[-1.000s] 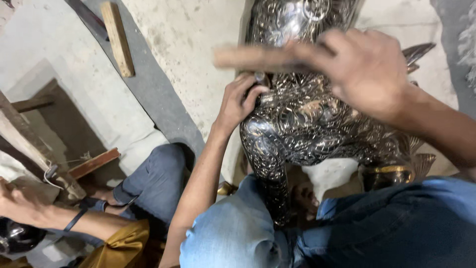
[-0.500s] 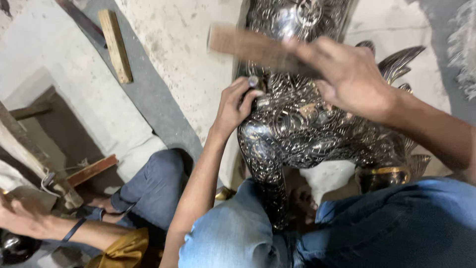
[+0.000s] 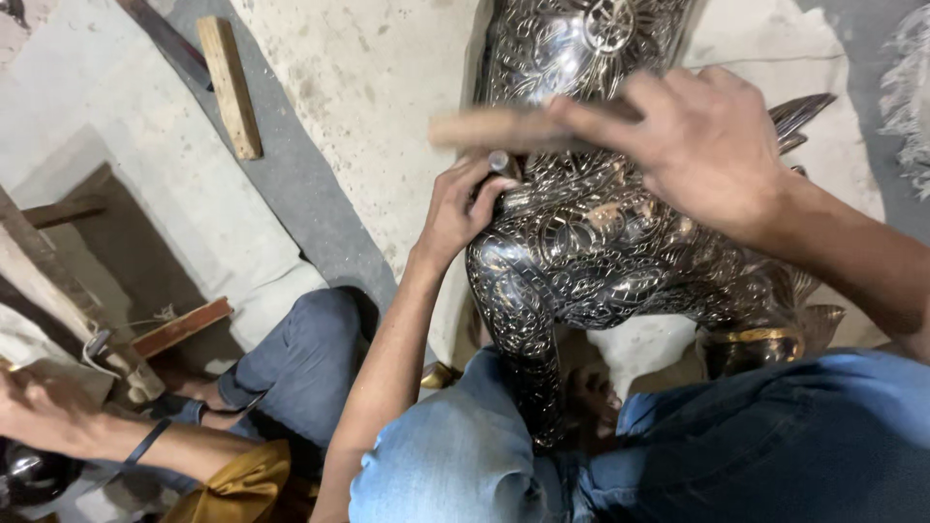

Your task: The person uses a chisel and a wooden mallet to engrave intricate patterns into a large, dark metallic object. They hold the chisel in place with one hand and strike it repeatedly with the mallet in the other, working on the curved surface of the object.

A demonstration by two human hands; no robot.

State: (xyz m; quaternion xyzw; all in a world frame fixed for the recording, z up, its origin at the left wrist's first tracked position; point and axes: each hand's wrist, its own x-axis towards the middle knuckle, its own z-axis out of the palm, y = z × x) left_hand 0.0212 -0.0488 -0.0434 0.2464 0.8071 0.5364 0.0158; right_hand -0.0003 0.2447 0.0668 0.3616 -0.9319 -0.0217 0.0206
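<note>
Right hand (image 3: 712, 145) clamped on wooden mallet handle (image 3: 494, 129), raised over embossed metal animal figure (image 3: 601, 242). Left hand (image 3: 465, 203) pinches small metal punch (image 3: 500, 163) against figure's dark, ornate, shiny surface, between the knees.

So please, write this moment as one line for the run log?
left hand: holds punch on embossed metal figure | right hand: holds raised wooden stick

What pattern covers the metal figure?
Head view: the figure is dark silvery metal, embossed all over with floral scrollwork.
</note>
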